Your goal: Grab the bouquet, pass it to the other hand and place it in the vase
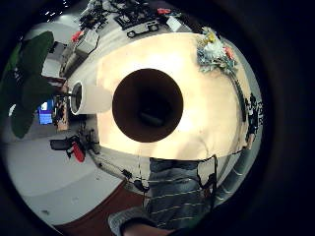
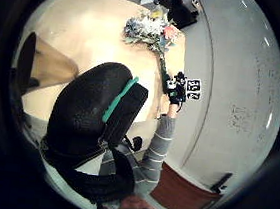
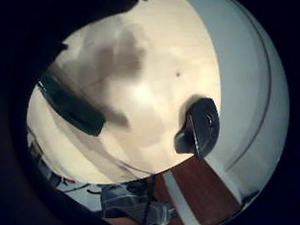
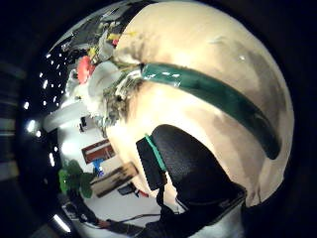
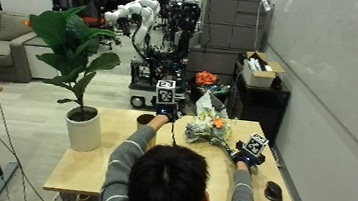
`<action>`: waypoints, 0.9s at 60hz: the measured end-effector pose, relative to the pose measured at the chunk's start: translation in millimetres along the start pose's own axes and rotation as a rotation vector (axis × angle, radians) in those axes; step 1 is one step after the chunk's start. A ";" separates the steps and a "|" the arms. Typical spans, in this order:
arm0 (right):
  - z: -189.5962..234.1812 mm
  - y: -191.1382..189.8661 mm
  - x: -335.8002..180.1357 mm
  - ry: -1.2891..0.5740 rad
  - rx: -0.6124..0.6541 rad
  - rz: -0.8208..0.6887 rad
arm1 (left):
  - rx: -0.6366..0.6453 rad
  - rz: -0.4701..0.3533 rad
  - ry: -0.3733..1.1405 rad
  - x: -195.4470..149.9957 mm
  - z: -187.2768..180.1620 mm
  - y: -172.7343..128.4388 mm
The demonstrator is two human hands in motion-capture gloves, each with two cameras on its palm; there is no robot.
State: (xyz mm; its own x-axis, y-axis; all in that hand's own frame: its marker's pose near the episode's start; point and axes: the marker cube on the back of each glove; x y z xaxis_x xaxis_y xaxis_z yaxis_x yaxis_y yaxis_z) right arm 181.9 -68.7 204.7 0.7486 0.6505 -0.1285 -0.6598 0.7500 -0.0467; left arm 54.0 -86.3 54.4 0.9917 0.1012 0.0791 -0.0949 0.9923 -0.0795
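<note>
The bouquet [image 5: 208, 128], pale flowers with an orange one and a long green stem, lies on the wooden table [image 5: 91, 171] right of centre. My right hand [image 5: 246, 159] is at the stem's end and grips it. The stem [image 4: 213, 91] runs right across the right thumb side palm view, with my thumb [image 4: 193, 173] beside it. A brown vase [image 5: 143, 120] stands upright at the table's back, left of the bouquet. My left hand [image 5: 166, 112] hovers open above it, and its round dark mouth [image 1: 147, 104] faces the palm. In the left thumb side palm view the bouquet [image 2: 150, 27] lies beyond my right hand [image 2: 176, 91].
A white pot with a large-leaved plant [image 5: 84, 131] stands on the table's left part, next to the vase. A black mouse [image 5: 273, 191] lies near the front right corner. The wall runs close along the table's right side.
</note>
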 end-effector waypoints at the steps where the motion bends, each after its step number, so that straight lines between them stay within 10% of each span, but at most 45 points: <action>1: 0.1 -3.3 0.4 0.013 0.031 0.018 | -0.005 -0.004 -0.002 0.4 -2.0 7.3; 7: 2.1 -15.7 -3.5 0.057 0.161 0.060 | -0.040 -0.030 -0.005 3.2 -14.1 50.8; 24: 31.3 -8.7 -7.0 0.137 -0.012 0.018 | -0.043 -0.023 0.000 0.4 -3.9 45.0; 54: 36.9 -16.7 -3.3 0.079 0.173 -0.010 | -0.133 0.037 0.093 25.0 39.6 35.5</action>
State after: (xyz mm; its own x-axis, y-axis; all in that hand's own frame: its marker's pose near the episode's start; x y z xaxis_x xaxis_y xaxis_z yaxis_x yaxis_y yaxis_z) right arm 192.9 -79.0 242.4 0.7427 0.6369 -0.2067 -0.6262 0.7700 0.1221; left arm 71.9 -45.7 92.9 0.9921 0.1244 -0.0180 -0.1254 0.9692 -0.2122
